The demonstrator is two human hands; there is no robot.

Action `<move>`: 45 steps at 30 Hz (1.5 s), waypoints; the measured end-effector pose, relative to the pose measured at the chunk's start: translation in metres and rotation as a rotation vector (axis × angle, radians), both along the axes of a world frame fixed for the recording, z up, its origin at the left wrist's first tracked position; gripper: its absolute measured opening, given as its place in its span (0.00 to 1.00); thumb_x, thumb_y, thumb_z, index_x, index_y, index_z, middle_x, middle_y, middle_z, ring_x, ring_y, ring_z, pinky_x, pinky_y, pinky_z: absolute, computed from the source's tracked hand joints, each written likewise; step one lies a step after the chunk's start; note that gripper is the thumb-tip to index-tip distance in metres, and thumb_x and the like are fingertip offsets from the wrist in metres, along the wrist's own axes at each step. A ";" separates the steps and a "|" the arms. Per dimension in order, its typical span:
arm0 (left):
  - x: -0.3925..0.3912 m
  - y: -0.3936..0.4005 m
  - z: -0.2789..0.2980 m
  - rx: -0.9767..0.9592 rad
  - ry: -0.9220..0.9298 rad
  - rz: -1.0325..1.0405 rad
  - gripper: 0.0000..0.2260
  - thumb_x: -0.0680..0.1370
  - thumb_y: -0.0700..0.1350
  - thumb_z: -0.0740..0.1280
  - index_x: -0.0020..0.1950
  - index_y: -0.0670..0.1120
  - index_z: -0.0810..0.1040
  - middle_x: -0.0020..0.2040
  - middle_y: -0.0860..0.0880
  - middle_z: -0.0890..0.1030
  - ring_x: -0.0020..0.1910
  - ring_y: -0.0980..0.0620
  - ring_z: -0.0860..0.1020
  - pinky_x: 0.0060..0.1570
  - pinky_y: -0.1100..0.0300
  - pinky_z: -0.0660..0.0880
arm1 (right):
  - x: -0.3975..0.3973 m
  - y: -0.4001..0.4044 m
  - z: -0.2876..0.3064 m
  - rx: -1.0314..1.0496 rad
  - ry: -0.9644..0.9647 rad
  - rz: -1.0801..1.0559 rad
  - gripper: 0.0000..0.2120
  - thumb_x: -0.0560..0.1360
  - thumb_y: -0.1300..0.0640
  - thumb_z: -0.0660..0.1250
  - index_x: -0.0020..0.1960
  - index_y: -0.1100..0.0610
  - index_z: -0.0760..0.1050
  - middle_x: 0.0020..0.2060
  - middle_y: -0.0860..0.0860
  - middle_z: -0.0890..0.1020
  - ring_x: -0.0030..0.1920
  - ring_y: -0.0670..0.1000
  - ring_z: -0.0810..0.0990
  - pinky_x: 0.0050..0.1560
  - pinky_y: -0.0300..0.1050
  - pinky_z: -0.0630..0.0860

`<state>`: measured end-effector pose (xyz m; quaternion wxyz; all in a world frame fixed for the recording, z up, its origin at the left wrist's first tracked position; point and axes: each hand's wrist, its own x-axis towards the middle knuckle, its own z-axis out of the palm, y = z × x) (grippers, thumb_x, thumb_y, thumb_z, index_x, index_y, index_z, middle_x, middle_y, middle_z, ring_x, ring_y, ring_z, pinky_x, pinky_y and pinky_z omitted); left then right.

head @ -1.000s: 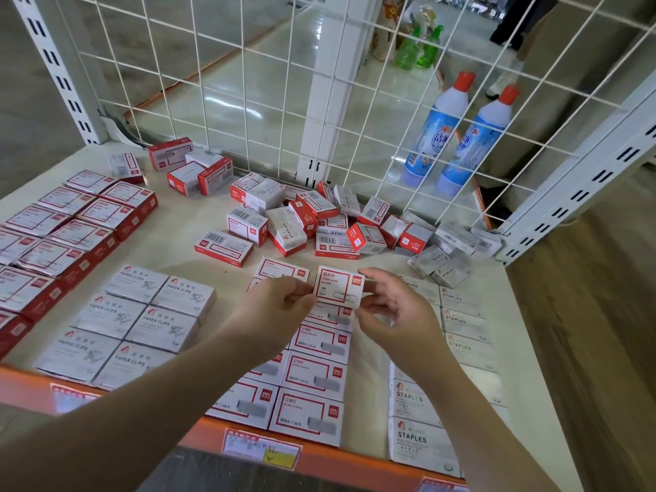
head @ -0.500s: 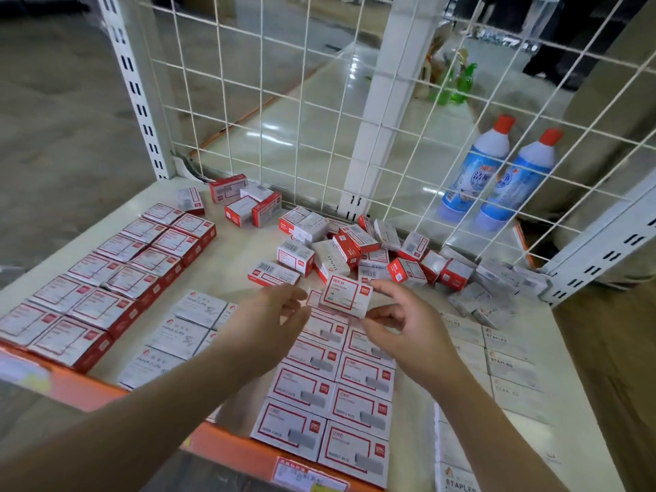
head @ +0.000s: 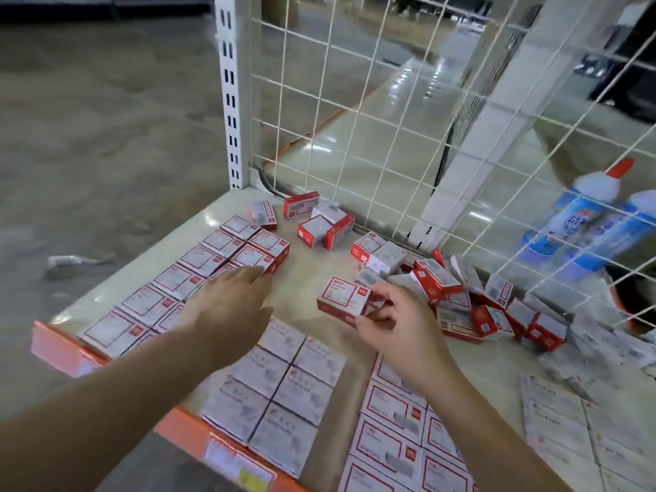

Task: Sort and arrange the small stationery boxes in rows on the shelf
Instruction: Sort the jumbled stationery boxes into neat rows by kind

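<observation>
While your right hand (head: 394, 319) pinches a red-edged box (head: 343, 302) above the shelf (head: 305, 275), your left hand (head: 227, 303) reaches flat and empty toward the left-hand rows (head: 198, 268). Placing step, I'd say: next, seat it square at the row's end.

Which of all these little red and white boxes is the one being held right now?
The red-and-white box pinched in the right hand, above the shelf beside the loose pile. All others lie on the shelf.
</observation>
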<state>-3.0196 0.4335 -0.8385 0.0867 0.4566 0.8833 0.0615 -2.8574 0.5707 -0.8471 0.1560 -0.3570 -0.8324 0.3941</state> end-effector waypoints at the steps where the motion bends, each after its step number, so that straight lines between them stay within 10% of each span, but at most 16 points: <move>1: -0.006 -0.001 0.000 -0.015 0.011 0.006 0.22 0.81 0.52 0.52 0.75 0.51 0.56 0.75 0.53 0.57 0.73 0.52 0.57 0.70 0.57 0.55 | -0.007 -0.001 -0.001 -0.011 0.008 -0.006 0.21 0.70 0.59 0.72 0.61 0.52 0.73 0.50 0.45 0.79 0.45 0.39 0.79 0.48 0.36 0.78; 16: -0.070 0.029 -0.026 -0.072 -0.044 -0.036 0.27 0.81 0.57 0.47 0.77 0.49 0.43 0.77 0.51 0.42 0.75 0.53 0.42 0.72 0.58 0.41 | -0.089 0.021 -0.004 0.043 0.003 -0.048 0.14 0.72 0.58 0.69 0.54 0.46 0.70 0.46 0.40 0.78 0.42 0.34 0.76 0.41 0.28 0.74; 27: -0.094 0.039 -0.022 0.069 -0.085 -0.027 0.17 0.81 0.53 0.53 0.66 0.53 0.71 0.68 0.55 0.68 0.66 0.52 0.68 0.62 0.57 0.68 | -0.152 0.030 -0.011 0.133 0.039 -0.019 0.11 0.73 0.56 0.68 0.54 0.47 0.71 0.44 0.41 0.78 0.41 0.37 0.76 0.40 0.26 0.71; 31: -0.100 0.039 -0.025 0.100 -0.085 -0.020 0.16 0.80 0.53 0.54 0.64 0.54 0.73 0.65 0.55 0.71 0.63 0.52 0.70 0.60 0.56 0.70 | -0.177 0.033 -0.015 0.150 -0.007 -0.007 0.15 0.74 0.55 0.67 0.59 0.55 0.74 0.52 0.49 0.80 0.48 0.48 0.80 0.51 0.48 0.79; 45: -0.104 0.043 -0.026 0.148 -0.109 0.007 0.16 0.80 0.54 0.53 0.59 0.54 0.77 0.58 0.55 0.75 0.59 0.53 0.72 0.53 0.57 0.73 | -0.179 0.043 -0.014 0.197 -0.086 -0.030 0.05 0.67 0.60 0.72 0.41 0.60 0.80 0.36 0.51 0.83 0.39 0.53 0.81 0.44 0.53 0.79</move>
